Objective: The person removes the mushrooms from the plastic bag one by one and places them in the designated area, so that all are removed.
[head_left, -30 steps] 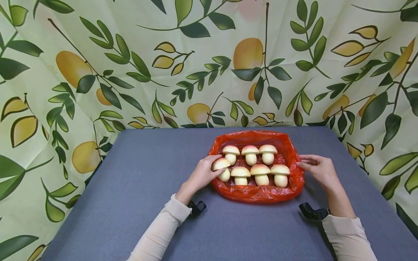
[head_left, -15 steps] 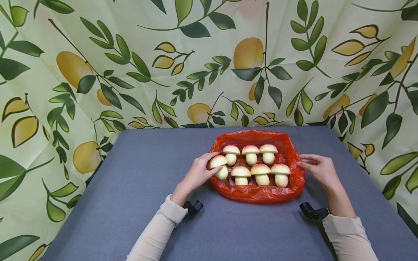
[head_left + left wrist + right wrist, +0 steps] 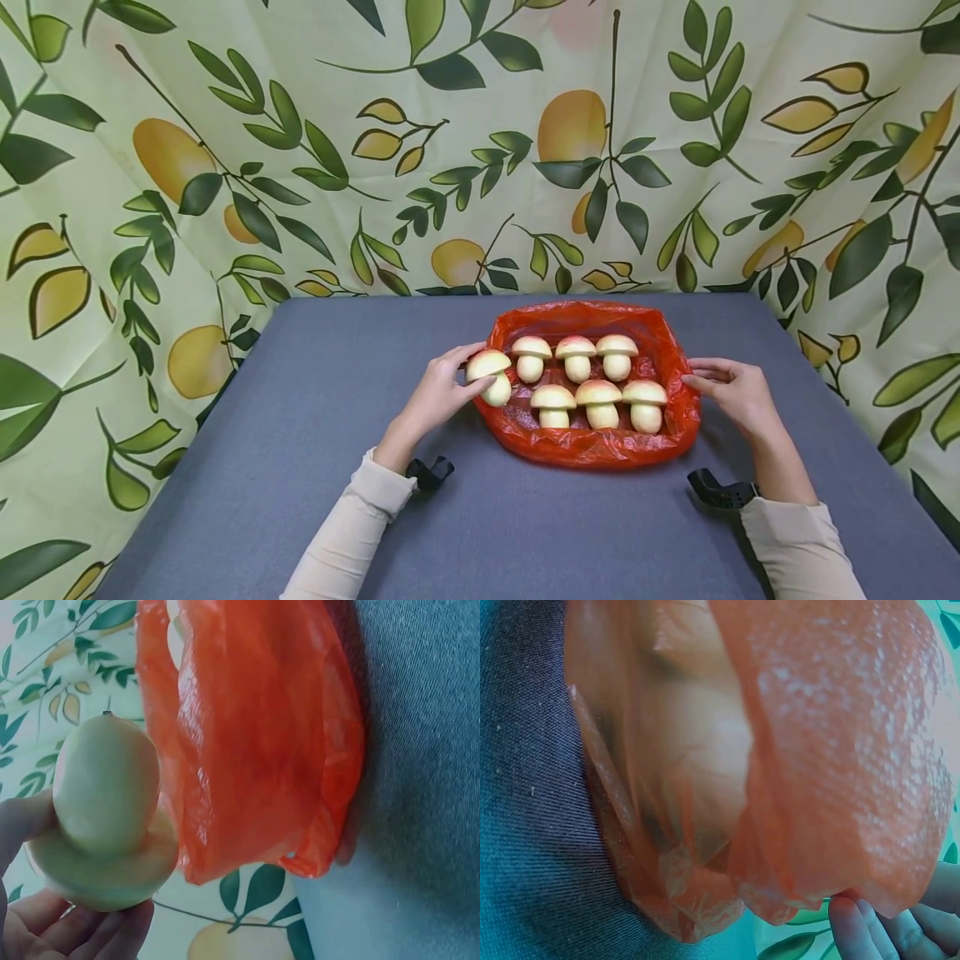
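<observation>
A toy mushroom (image 3: 488,375) with a pale stem and a cream cap tinged pink is gripped between the thumb and fingers of my left hand (image 3: 438,390). It is held at the left rim of a red plastic bag (image 3: 585,450), and in the left wrist view the mushroom (image 3: 109,802) shows stem up, beside the bag wall (image 3: 255,750). Inside the bag, similar mushrooms lie in two rows, with a back-row mushroom (image 3: 531,358) nearest. My right hand (image 3: 738,396) pinches the bag's right edge; in the right wrist view its fingertips (image 3: 851,926) show under the plastic.
The bag stands on a grey-blue cloth-covered table (image 3: 337,375), toward its far right part. A curtain (image 3: 480,167) printed with leaves and fruit hangs behind and at the sides. Each wrist wears a black camera mount, such as the right mount (image 3: 720,490).
My left hand has lifted the mushroom from the front row's left end and drawn it up and left to the bag's rim. The right hand stays at the bag's edge.
</observation>
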`<state>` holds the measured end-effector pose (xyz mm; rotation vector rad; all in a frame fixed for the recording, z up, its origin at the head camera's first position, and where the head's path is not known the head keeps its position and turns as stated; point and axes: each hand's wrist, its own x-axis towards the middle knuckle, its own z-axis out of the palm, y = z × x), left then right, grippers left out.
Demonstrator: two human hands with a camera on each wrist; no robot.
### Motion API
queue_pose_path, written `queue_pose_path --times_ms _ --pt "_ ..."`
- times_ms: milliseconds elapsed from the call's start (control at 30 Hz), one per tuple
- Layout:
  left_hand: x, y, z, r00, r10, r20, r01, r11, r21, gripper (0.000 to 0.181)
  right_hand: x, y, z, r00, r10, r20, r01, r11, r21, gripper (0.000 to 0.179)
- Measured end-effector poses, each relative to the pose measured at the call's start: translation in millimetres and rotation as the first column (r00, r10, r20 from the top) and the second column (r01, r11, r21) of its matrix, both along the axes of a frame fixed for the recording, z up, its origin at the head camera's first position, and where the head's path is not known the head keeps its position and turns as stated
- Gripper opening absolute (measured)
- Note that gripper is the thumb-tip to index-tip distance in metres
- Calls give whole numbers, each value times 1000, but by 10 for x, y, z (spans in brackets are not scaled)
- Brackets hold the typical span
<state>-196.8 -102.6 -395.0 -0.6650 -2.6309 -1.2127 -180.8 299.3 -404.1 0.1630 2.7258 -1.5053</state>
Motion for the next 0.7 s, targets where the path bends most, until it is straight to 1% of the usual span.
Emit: queue_pose_path --times_ms 200,433,700 --pt "2 -70 23 999 -17 -33 18 1000 11 52 6 -1 -1 1000 -5 -3 5 1000 -3 54" --pt "-7 -160 17 999 -46 -2 46 999 15 52 9 0 -7 1000 2 -13 -3 1000 -7 53" --pt "-68 -275 16 997 -71 2 71 997 13 52 10 8 -14 1000 4 -11 -4 1000 -2 55"
